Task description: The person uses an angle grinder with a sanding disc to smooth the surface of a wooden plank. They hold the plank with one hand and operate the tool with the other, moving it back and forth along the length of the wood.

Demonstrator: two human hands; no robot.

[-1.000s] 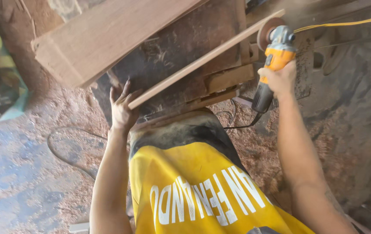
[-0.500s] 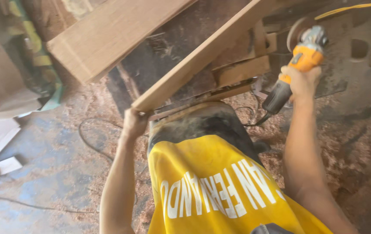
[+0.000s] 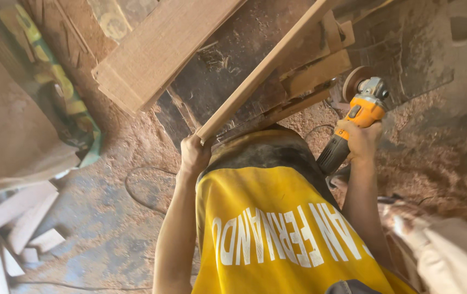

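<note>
My left hand (image 3: pixel 194 154) grips the near end of a long narrow wooden strip (image 3: pixel 266 68) that runs up and to the right across a dark workbench (image 3: pixel 228 60). My right hand (image 3: pixel 361 139) holds an orange and grey angle grinder (image 3: pixel 356 117) by its body, its sanding disc (image 3: pixel 353 81) lifted beside the right end of the bench, near a wooden block (image 3: pixel 315 73). A yellow apron with white lettering (image 3: pixel 277 228) covers my front.
A thick plank (image 3: pixel 160 46) lies across the bench's upper left. Sawdust covers the floor (image 3: pixel 435 147). A black cable (image 3: pixel 135 188) loops on the ground at left. Offcuts (image 3: pixel 13 228) are piled at the lower left. A patterned cloth (image 3: pixel 53 81) hangs at the left.
My left hand has closed on the strip's near end. The grinder has come down and away from the strip's far end. The view has swung, showing more floor at left.
</note>
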